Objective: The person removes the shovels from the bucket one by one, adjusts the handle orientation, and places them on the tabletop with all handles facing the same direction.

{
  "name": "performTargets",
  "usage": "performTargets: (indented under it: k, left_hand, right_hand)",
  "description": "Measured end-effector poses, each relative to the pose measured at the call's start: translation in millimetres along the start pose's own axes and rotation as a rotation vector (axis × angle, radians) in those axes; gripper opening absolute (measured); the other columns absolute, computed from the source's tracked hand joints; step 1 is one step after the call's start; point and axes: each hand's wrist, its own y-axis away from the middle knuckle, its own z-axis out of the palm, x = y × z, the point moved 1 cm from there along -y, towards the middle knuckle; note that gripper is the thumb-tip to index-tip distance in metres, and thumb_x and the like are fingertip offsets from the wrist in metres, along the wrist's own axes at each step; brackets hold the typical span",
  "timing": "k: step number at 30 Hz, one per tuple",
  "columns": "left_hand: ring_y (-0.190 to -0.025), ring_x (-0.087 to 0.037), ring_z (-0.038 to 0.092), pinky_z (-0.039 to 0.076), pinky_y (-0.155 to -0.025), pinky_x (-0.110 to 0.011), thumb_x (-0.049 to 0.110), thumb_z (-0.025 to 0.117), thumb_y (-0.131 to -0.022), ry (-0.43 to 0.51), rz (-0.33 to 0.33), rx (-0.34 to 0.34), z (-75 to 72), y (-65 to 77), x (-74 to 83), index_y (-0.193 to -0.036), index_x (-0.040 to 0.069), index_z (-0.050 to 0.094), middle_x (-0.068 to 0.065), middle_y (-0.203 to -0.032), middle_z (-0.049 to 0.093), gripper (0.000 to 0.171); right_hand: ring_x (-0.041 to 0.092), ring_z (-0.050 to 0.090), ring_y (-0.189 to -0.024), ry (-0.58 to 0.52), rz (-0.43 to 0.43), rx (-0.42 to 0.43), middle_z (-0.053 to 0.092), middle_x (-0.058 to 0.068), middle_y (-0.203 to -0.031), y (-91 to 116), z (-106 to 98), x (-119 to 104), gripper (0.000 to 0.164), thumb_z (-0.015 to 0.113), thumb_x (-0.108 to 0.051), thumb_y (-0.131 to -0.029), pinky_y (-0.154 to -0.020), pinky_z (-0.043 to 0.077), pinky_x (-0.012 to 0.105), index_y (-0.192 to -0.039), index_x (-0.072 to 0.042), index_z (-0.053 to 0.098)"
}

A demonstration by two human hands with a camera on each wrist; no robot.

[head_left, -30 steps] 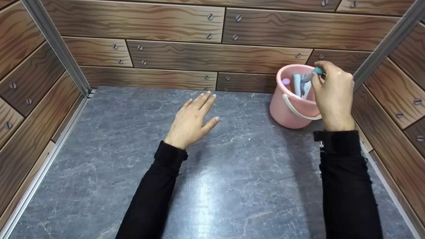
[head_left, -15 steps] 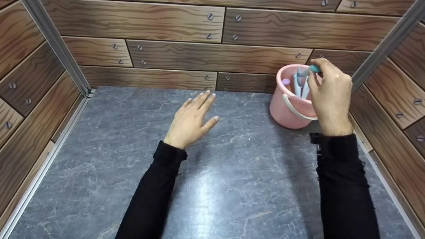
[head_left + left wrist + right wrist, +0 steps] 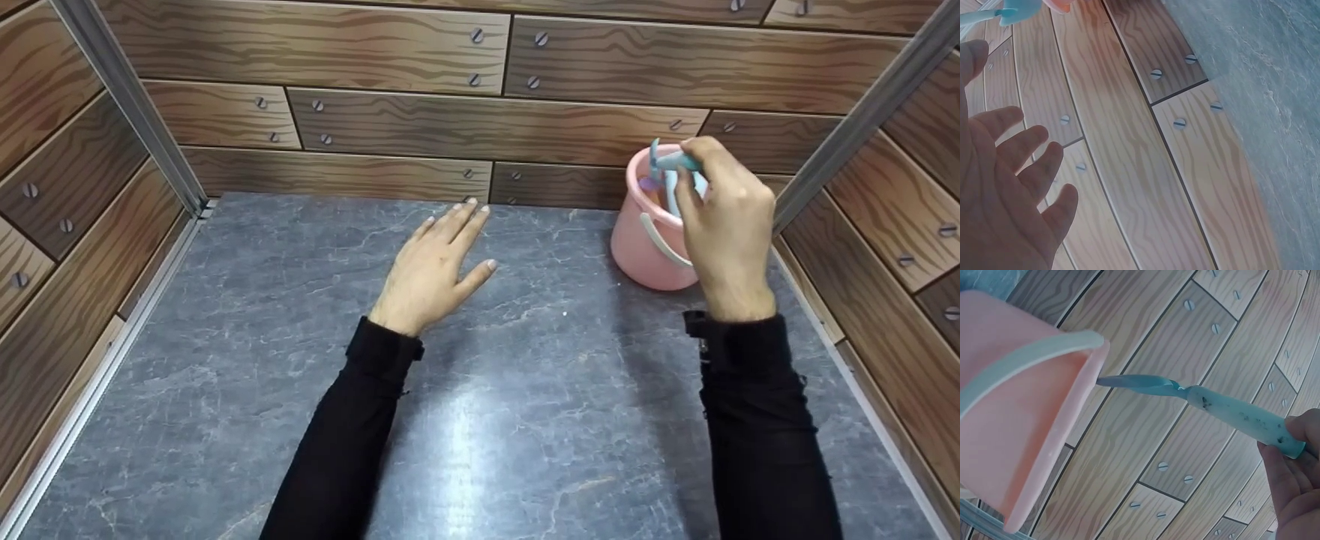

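Observation:
In the head view, my right hand [image 3: 731,225] pinches the handle end of a small teal shovel [image 3: 675,160] above a pink bucket [image 3: 651,255]. The right wrist view shows the shovel's pale handle [image 3: 1235,415] between thumb and fingers, its blade [image 3: 1145,383] edge-on and its tip at the bucket's rim [image 3: 1064,444]. Inside the bucket are a pale blue piece [image 3: 673,196] and a purple-topped piece [image 3: 646,184], partly hidden. My left hand [image 3: 431,274], fingers extended and thumb apart, holds nothing over the grey marbled surface, left of the bucket.
The bucket has a white carrying handle [image 3: 664,238] hanging at its front. Wood-patterned panels [image 3: 375,124] stand at the back and both sides. Metal corner posts [image 3: 127,97] rise at left and right. The grey surface [image 3: 525,390] spreads in front of the bucket.
My right hand has moved left with the shovel, turning it so that its blade now stands out at the bucket's far left rim. The left hand stays practically still.

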Motion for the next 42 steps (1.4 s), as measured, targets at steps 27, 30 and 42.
performTargets:
  k: [27, 30, 42]
  left_hand:
    - [-0.183, -0.029, 0.034, 0.024, -0.153, -0.056, 0.056, 0.056, -0.122, 0.005, 0.016, 0.032, -5.1, -0.2, 6.2, -0.188, 0.021, 0.029, -0.004, -0.197, 0.03, 0.08]
    - [-0.182, -0.029, 0.034, 0.026, -0.153, -0.057, 0.056, 0.056, -0.122, 0.009, 0.025, 0.039, -5.3, -0.7, 7.5, -0.188, 0.02, 0.029, -0.004, -0.197, 0.03, 0.08]
    - [-0.18, -0.029, 0.039, 0.03, -0.151, -0.056, 0.052, 0.059, -0.122, 0.017, 0.051, 0.071, -4.7, -0.9, 11.2, -0.187, 0.018, 0.031, -0.003, -0.196, 0.032, 0.078]
  right_hand:
    - [0.044, 0.085, -0.126, -0.16, -0.132, 0.013, 0.088, 0.019, -0.134, 46, 29, -26, 0.026, 0.08, 0.003, -0.107, -0.127, 0.055, 0.017, -0.133, 0.001, 0.083]
    - [0.044, 0.085, -0.123, -0.179, -0.147, 0.018, 0.088, 0.018, -0.132, 49, 31, -28, 0.026, 0.08, 0.003, -0.107, -0.127, 0.053, 0.014, -0.133, 0.0, 0.083]
    - [0.044, 0.085, -0.119, -0.248, -0.205, -0.027, 0.088, 0.018, -0.13, 63, 43, -35, 0.026, 0.081, 0.009, -0.105, -0.124, 0.054, 0.012, -0.13, 0.003, 0.083]
